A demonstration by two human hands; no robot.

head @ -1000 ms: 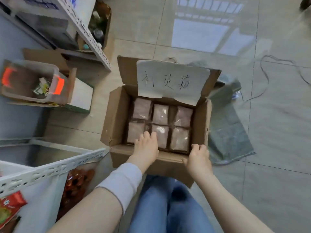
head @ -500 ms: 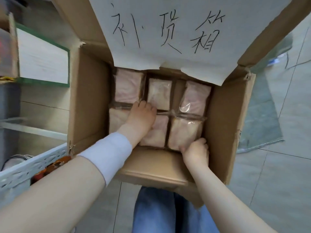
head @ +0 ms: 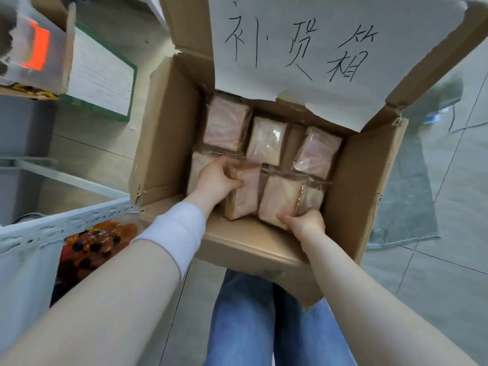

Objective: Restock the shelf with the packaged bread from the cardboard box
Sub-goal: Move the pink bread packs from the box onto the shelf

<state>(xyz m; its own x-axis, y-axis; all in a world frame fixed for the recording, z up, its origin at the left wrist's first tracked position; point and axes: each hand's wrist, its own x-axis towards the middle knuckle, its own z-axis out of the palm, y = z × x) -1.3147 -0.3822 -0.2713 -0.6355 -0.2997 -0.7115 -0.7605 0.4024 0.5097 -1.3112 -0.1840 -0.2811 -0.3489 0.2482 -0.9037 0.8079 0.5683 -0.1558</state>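
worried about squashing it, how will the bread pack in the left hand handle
Probably soft and crushable: the bread pack is bread in thin clear film. Likely light: the left hand grips it by one edge. The glossy film may slip.

Left grip (head: pixel 215 178) partly hides its bread pack (head: pixel 244 194)

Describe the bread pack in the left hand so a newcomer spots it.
Start at the open cardboard box with the handwritten sign. In the row nearest the person, take the middle pack. Only it has the left hand gripping its far edge; the right hand holds its neighbour.
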